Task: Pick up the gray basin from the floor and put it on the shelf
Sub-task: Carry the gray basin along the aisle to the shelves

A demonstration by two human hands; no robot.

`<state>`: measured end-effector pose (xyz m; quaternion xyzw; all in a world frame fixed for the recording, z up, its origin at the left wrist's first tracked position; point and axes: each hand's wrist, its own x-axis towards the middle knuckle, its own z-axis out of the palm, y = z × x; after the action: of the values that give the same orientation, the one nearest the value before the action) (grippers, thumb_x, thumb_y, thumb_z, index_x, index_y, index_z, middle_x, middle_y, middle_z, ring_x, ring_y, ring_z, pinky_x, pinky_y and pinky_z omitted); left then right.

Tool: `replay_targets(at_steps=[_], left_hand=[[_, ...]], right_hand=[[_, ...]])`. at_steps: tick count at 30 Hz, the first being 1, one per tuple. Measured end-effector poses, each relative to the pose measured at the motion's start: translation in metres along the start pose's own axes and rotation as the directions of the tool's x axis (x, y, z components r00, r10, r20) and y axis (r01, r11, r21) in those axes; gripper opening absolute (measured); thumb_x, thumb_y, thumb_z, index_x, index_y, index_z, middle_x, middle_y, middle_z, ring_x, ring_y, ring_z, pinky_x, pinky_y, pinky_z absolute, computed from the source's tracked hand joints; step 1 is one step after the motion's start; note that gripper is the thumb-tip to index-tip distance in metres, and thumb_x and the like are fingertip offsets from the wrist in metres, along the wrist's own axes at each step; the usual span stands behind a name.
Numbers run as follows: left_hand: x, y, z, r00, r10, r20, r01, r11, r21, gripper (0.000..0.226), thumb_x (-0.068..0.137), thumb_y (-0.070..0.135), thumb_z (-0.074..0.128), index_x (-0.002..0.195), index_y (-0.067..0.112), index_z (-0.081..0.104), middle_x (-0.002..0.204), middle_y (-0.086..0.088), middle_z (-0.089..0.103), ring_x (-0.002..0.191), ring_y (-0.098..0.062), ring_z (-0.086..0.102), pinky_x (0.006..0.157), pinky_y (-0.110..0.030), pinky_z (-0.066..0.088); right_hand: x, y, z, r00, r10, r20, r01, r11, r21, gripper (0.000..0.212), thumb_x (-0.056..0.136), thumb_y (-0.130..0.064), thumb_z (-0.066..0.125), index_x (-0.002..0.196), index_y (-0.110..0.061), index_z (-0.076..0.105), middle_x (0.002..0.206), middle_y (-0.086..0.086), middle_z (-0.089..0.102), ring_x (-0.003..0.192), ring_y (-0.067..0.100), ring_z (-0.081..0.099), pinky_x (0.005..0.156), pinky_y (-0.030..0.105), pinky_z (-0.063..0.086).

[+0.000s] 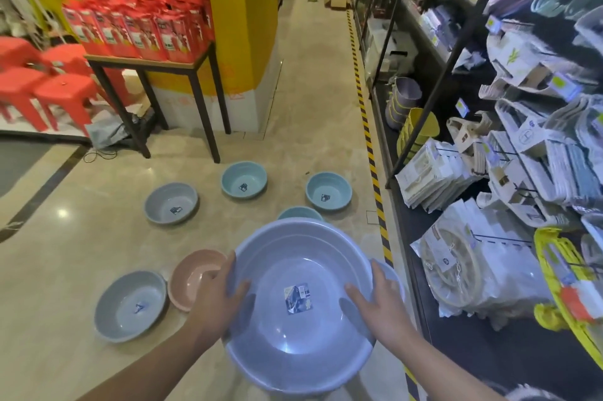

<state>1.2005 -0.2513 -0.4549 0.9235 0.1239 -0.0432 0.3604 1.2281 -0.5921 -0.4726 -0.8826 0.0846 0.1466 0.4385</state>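
Both hands grip the gray basin [298, 306] at its rim, held up off the floor in front of the body. Left hand [220, 297] clasps the left rim, thumb hooked inside the wall; right hand [380, 302] does the same on the right rim. Label sticker [297, 298] sits on the basin bottom between the hands.

Handling, as judged: thin moulded plastic, light, rigid enough to keep its shape, smooth and a bit slick. The rolled rim at opposite sides is the sound hold; one-handed it would likely tip.

Just left of the left hand: a pink basin [192, 278] on the floor, touching another gray basin [132, 306] further left. Beyond the hands, a teal basin [300, 214] peeks over the held rim. Farther out, a gray one [171, 203] and two blue basins [244, 179] [329, 191], well apart.

Right of the right hand: the dark shelf [456, 342], lower deck bare near the hand, packaged goods [463, 273] beyond. Far left: table of red packets [137, 31].
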Motion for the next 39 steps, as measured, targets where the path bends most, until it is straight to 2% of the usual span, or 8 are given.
replay_targets(at_steps=[4,10,15,19,23,26,33,39], left_hand=[[0.048,-0.006,0.021,0.996,-0.072,0.046,0.074,0.996,-0.041,0.073,0.095,0.046,0.064,0.158,0.017,0.042,0.133,-0.009,0.06,0.117,-0.021,0.058,0.088,-0.023,0.041],[0.125,-0.028,0.06,0.974,-0.196,0.113,0.207,0.974,-0.096,0.079,0.093,0.048,0.065,0.163,0.032,0.03,0.13,-0.015,0.055,0.116,-0.04,0.06,0.088,-0.046,0.052],[0.192,-0.072,0.11,0.97,-0.196,0.144,0.211,0.973,-0.099,0.081,0.092,0.053,0.06,0.163,0.034,0.027,0.13,-0.013,0.052,0.119,-0.032,0.054,0.096,-0.038,0.042],[0.238,-0.12,0.158,0.97,-0.184,0.157,0.201,0.975,-0.096,0.083,0.091,0.052,0.061,0.164,0.036,0.024,0.122,-0.011,0.05,0.111,-0.028,0.053,0.092,-0.037,0.041],[0.28,-0.176,0.224,0.983,-0.137,0.125,0.151,0.982,-0.112,0.072,0.096,0.03,0.068,0.16,0.03,0.036,0.101,0.001,0.053,0.084,-0.008,0.059,0.072,-0.011,0.046],[0.307,-0.226,0.287,0.983,-0.147,0.11,0.157,0.983,-0.091,0.072,0.097,0.029,0.068,0.16,0.032,0.035,0.1,0.008,0.047,0.082,0.002,0.053,0.068,-0.003,0.041],[0.353,-0.347,0.423,0.974,-0.174,0.144,0.175,0.985,0.01,0.075,0.098,0.04,0.062,0.164,0.033,0.028,0.116,-0.003,0.047,0.108,-0.022,0.056,0.089,-0.029,0.038],[0.375,-0.418,0.503,0.974,-0.167,0.156,0.163,0.986,0.042,0.075,0.098,0.034,0.063,0.164,0.029,0.027,0.112,-0.003,0.045,0.082,-0.013,0.049,0.079,-0.027,0.036]], right_hand=[[0.065,0.005,0.003,0.998,0.041,0.038,-0.04,0.999,-0.028,0.093,0.096,-0.069,0.061,0.169,-0.039,0.013,0.156,0.007,0.038,0.107,0.009,0.041,0.086,0.031,0.038],[0.143,0.019,0.02,0.991,0.118,0.062,-0.114,0.992,-0.055,0.09,0.095,-0.07,0.06,0.167,-0.047,0.011,0.142,0.003,0.039,0.089,-0.007,0.051,0.067,0.014,0.037],[0.209,0.047,0.059,0.986,0.152,0.07,-0.146,0.985,-0.089,0.087,0.098,-0.061,0.063,0.168,-0.043,0.016,0.133,0.008,0.048,0.093,-0.001,0.054,0.07,0.019,0.044],[0.257,0.083,0.102,0.979,0.188,0.084,-0.18,0.979,-0.095,0.084,0.101,-0.057,0.062,0.168,-0.038,0.017,0.142,0.017,0.047,0.104,0.02,0.062,0.096,0.043,0.054],[0.31,0.14,0.158,0.969,0.234,0.074,-0.226,0.968,-0.106,0.086,0.101,-0.056,0.062,0.17,-0.038,0.013,0.143,0.013,0.043,0.122,0.026,0.056,0.105,0.041,0.048],[0.347,0.199,0.203,0.971,0.218,0.099,-0.207,0.972,-0.113,0.087,0.103,-0.053,0.061,0.171,-0.034,0.011,0.144,0.012,0.046,0.128,0.026,0.054,0.105,0.039,0.047],[0.417,0.336,0.295,0.973,0.199,0.116,-0.183,0.973,-0.137,0.085,0.102,-0.051,0.063,0.17,-0.029,0.016,0.156,0.013,0.044,0.145,0.027,0.043,0.118,0.045,0.041],[0.465,0.427,0.358,0.985,0.145,0.09,-0.12,0.965,-0.234,0.086,0.101,-0.06,0.059,0.17,-0.03,0.019,0.166,0.005,0.04,0.153,0.025,0.037,0.125,0.048,0.032]])
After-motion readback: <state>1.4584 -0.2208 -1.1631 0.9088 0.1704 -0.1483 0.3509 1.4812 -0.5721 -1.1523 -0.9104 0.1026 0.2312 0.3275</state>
